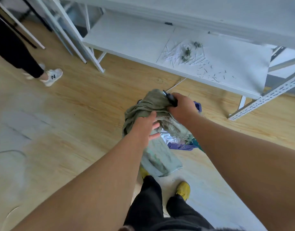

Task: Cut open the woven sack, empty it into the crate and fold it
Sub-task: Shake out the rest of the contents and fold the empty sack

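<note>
A crumpled green woven sack (143, 105) is bunched up over a blue crate (181, 145) on the floor, with its lower end (158, 159) hanging down toward my feet. My right hand (180, 107) grips the top of the sack together with a black-handled cutter (170, 97) whose blade points up and left. My left hand (146, 129) lies against the middle of the sack, fingers spread. Most of the crate is hidden by the sack and my arms; something shiny (168, 137) shows inside it.
A low white shelf (227, 64) strewn with thread scraps and small green clumps (186, 53) stands just beyond the crate. White perforated rack legs (267, 99) rise at the right. Another person's leg and white sneaker (51, 77) are at the far left. The floor is wood.
</note>
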A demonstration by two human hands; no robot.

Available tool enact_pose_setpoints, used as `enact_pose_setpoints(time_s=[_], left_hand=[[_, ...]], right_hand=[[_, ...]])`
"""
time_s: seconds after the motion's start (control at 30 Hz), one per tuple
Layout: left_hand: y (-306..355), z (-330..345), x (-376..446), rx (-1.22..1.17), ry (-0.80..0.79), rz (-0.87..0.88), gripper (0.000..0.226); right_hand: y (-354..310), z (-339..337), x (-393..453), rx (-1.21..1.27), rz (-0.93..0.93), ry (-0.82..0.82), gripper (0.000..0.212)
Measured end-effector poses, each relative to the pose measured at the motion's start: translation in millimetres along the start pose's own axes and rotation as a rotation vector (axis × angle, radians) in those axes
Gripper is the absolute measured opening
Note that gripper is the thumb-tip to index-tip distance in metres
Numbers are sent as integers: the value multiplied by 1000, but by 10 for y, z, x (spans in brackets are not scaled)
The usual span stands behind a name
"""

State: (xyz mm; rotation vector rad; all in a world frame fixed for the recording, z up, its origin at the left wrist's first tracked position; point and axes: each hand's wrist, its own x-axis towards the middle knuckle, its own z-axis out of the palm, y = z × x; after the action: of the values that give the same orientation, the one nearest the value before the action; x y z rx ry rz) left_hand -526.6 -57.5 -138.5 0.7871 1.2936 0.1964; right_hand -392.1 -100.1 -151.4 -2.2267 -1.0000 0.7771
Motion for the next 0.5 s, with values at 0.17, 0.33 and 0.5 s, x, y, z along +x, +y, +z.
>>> enact_pose_setpoints(time_s=[0.17, 0.33, 0.5], left_hand=[[278, -337, -364, -131, 52, 102, 24], [704, -798, -588, -90, 33, 240, 27], [1082, -1440, -877, 221, 84, 448, 41]], right_hand=[[-653, -42, -121, -10, -156, -68, 27], [-1292, 13, -197, -33, -263, -131, 58], [-2039, 200, -106, -31, -222, 83, 37]])
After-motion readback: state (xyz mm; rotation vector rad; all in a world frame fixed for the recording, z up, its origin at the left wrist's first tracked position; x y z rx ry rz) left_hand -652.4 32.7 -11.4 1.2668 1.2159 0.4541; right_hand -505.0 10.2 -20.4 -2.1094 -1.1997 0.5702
